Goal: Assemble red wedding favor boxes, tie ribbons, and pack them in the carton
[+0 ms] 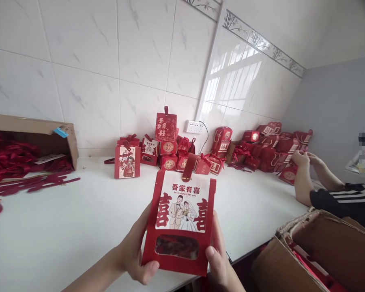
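Note:
A red wedding gift box (182,202) is held up in front of me, tilted slightly. Its white label shows a cartoon bride and groom, with a clear window below and a red strap at the top. My left hand (140,247) grips its left side, thumb at the lower front corner. On the right side, my right hand (219,253) closes round the edge with its thumb on the front. The fingers behind the box are partly hidden. Dark contents show dimly through the window.
Finished-looking red boxes (127,161) stand along the tiled wall on the white table (88,227). An open carton (71,140) of red straps lies at left, loose straps (36,184) beside it. Another carton (270,259) stands at lower right. A co-worker's hands (302,158) are near piled boxes.

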A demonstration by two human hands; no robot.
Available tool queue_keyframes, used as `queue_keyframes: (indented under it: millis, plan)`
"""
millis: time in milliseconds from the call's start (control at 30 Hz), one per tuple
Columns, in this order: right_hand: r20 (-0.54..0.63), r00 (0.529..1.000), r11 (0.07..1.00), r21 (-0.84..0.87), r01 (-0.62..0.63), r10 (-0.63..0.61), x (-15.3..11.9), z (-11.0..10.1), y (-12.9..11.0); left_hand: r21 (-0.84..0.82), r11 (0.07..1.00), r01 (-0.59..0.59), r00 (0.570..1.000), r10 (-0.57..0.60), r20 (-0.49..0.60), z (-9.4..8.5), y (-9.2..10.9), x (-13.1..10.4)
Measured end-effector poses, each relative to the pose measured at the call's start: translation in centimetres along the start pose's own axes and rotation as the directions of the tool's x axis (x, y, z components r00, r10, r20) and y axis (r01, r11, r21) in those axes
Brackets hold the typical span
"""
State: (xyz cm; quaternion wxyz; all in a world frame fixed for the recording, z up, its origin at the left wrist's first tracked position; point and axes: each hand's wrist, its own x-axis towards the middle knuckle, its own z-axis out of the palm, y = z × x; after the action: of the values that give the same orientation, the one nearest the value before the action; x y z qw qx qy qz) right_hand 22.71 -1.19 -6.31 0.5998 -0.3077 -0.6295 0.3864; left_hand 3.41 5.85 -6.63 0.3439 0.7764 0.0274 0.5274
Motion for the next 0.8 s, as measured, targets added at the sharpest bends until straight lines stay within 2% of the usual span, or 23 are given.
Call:
queue_keyframes:
  millis: [167,300,367,433,467,533,567,633,700,800]
  plan:
    - [0.034,0.993,0.989,-0.099,-0.108,0.111,-2.2,-1.5,-2.2,0.003,1.0,0.001,0.999,-0.001,0.038,0.6,0.3,-0.2]
    - [0.018,0.973,0.948,-0.227,-0.222,0.232,-6.2,-3.3,-4.6,0.028,0.999,-0.015,0.998,0.013,0.064,2.1,0.6,-0.4]
    - [-0.01,0.954,0.919,-0.265,-0.292,0.3,-8.7,-3.9,-5.9,-0.004,1.0,-0.019,0.986,0.02,0.168,3.3,0.6,0.0]
    - [-0.069,0.93,0.894,-0.259,-0.366,0.361,-11.0,-4.2,-7.0,-0.09,0.996,-0.009,0.951,0.037,0.306,5.1,0.5,0.6]
    - [-0.112,0.915,0.885,-0.233,-0.403,0.387,-12.1,-4.3,-7.5,-0.142,0.989,0.033,0.933,0.02,0.358,6.1,0.5,0.9]
    - [-0.226,0.875,0.876,-0.135,-0.463,0.427,-13.8,-4.3,-8.4,-0.232,0.946,0.226,0.911,-0.121,0.395,8.5,0.6,1.3]
    - [-0.288,0.849,0.874,-0.07,-0.48,0.443,-14.5,-4.4,-8.8,-0.271,0.895,0.356,0.884,-0.228,0.408,9.7,0.8,1.5]
    - [-0.392,0.79,0.87,0.062,-0.489,0.472,-15.3,-4.8,-9.6,-0.334,0.746,0.576,0.794,-0.415,0.443,11.9,1.1,1.8]
    - [-0.461,0.729,0.857,0.168,-0.488,0.506,-15.6,-5.3,-10.4,-0.385,0.626,0.678,0.723,-0.473,0.503,13.7,1.4,2.2]
    - [-0.484,0.651,0.81,0.306,-0.5,0.584,-15.4,-6.2,-11.6,-0.466,0.524,0.713,0.696,-0.448,0.561,15.3,1.6,2.9]
